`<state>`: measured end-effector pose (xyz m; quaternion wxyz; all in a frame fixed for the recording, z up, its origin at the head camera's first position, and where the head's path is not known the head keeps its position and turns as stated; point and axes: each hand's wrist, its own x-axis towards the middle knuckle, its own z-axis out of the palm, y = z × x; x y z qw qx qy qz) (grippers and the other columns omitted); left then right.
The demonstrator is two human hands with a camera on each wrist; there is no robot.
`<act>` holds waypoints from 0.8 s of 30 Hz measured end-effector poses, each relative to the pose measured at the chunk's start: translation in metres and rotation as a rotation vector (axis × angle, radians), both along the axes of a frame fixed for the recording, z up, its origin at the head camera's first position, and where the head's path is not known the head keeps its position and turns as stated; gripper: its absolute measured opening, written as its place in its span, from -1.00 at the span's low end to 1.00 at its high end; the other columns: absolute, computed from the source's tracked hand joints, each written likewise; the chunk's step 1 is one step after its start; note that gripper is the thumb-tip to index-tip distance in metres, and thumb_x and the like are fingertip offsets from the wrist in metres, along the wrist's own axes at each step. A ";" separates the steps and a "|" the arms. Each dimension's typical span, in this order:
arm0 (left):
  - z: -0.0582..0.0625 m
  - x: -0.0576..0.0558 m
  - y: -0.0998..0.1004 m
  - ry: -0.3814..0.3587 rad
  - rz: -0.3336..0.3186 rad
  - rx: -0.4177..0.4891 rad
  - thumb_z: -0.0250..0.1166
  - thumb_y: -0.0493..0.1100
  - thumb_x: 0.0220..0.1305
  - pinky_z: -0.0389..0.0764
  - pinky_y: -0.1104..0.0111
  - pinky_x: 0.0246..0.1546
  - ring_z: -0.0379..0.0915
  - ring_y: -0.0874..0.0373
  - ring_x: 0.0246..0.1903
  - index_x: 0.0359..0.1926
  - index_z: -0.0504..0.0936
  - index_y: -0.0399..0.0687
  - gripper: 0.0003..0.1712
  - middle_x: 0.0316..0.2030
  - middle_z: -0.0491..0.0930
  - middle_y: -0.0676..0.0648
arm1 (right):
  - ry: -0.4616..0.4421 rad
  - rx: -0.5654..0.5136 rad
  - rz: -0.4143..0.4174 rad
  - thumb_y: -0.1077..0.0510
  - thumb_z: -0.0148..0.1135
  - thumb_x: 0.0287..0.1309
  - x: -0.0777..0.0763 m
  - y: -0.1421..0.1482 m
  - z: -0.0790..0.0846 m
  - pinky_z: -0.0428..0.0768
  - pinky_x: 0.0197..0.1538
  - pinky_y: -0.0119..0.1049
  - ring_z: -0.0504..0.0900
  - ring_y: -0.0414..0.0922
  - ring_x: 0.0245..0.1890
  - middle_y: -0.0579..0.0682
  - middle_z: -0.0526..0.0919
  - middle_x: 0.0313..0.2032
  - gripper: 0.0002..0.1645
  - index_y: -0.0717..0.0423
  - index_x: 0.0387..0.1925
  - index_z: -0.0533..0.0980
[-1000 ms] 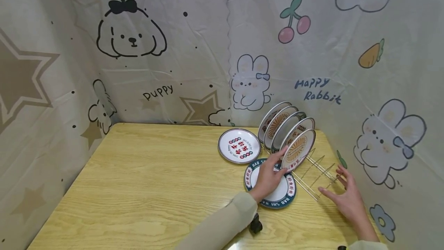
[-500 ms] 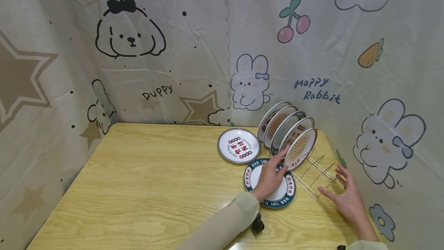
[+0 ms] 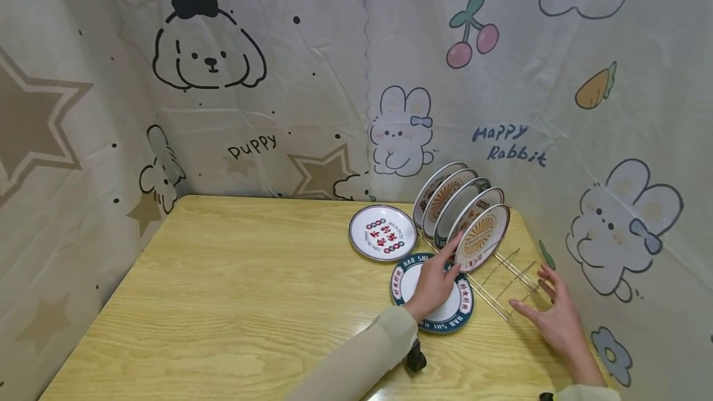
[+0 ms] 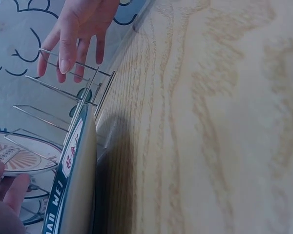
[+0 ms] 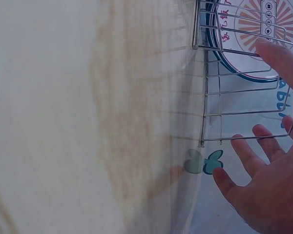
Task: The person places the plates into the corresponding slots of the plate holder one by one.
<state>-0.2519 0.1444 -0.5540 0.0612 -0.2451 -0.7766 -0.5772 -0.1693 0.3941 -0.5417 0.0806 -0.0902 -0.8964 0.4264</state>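
My left hand (image 3: 433,283) grips the lower left edge of a round white plate (image 3: 480,237) with an orange sunburst print. That plate stands tilted in a wire plate rack (image 3: 490,299), foremost of several plates in its slots. In the left wrist view the left thumb and fingers (image 4: 14,192) are at the rim of the sunburst plate (image 4: 27,155). At the rack's near end is my right hand (image 3: 559,320), its thumb and fingers spread around the end wires. The right wrist view shows its fingertips (image 5: 239,144) right at the last wire loop.
A white plate with red lettering (image 3: 383,232) lies flat left of the rack. Another flat plate, green-rimmed (image 3: 402,289), lies beneath the left hand. Printed cloth (image 3: 312,79) walls in the wooden table (image 3: 239,289) at back and sides.
The sunburst plate has shifted slightly right and up at the left fingers and stands a little more settled in the rack. The right hand stays at the rack's end.
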 end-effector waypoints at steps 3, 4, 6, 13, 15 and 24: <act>0.001 0.000 0.001 -0.022 -0.006 0.010 0.19 -0.33 0.49 0.54 0.47 0.33 0.54 0.24 0.27 0.63 0.12 0.36 -0.14 0.39 0.51 0.00 | -0.001 0.001 -0.005 -0.05 0.62 0.06 0.000 -0.001 0.001 0.05 0.37 0.66 0.09 0.55 0.47 0.41 -0.02 0.58 0.47 -0.08 0.68 -0.25; 0.001 0.001 0.002 -0.026 -0.005 0.010 0.19 -0.34 0.49 0.54 0.47 0.33 0.53 0.23 0.28 0.63 0.12 0.35 -0.14 0.40 0.51 0.00 | -0.001 0.001 -0.007 -0.05 0.62 0.05 0.000 -0.001 0.001 0.04 0.37 0.66 0.09 0.55 0.47 0.41 -0.02 0.58 0.47 -0.08 0.68 -0.25; 0.003 0.002 0.002 -0.029 0.000 0.009 0.20 -0.35 0.48 0.53 0.46 0.34 0.54 0.21 0.28 0.63 0.13 0.32 -0.14 0.40 0.50 -0.02 | -0.003 0.005 -0.007 -0.04 0.63 0.04 0.000 -0.001 0.001 0.05 0.37 0.66 0.10 0.55 0.47 0.40 -0.01 0.58 0.48 -0.07 0.68 -0.24; 0.009 0.006 0.008 -0.014 0.061 -0.017 0.23 -0.37 0.44 0.58 0.45 0.28 0.58 0.17 0.23 0.61 0.20 0.23 -0.17 0.36 0.55 -0.03 | -0.005 0.011 0.001 -0.03 0.63 0.03 0.000 -0.002 0.003 0.05 0.35 0.67 0.10 0.56 0.46 0.42 -0.01 0.57 0.48 -0.02 0.67 -0.23; 0.009 0.006 0.010 -0.011 0.074 -0.029 0.23 -0.36 0.44 0.59 0.43 0.30 0.58 0.17 0.23 0.60 0.21 0.22 -0.17 0.34 0.56 -0.02 | -0.003 0.010 0.000 -0.03 0.63 0.04 0.000 -0.002 0.003 0.04 0.36 0.67 0.09 0.56 0.46 0.43 -0.02 0.57 0.47 -0.02 0.67 -0.23; 0.008 0.006 0.014 -0.010 0.097 -0.032 0.26 -0.38 0.41 0.62 0.46 0.24 0.61 0.18 0.19 0.58 0.25 0.20 -0.18 0.31 0.60 -0.03 | -0.003 0.005 0.008 -0.03 0.63 0.04 -0.001 0.000 0.001 0.05 0.37 0.66 0.09 0.55 0.47 0.42 -0.01 0.57 0.49 -0.08 0.68 -0.25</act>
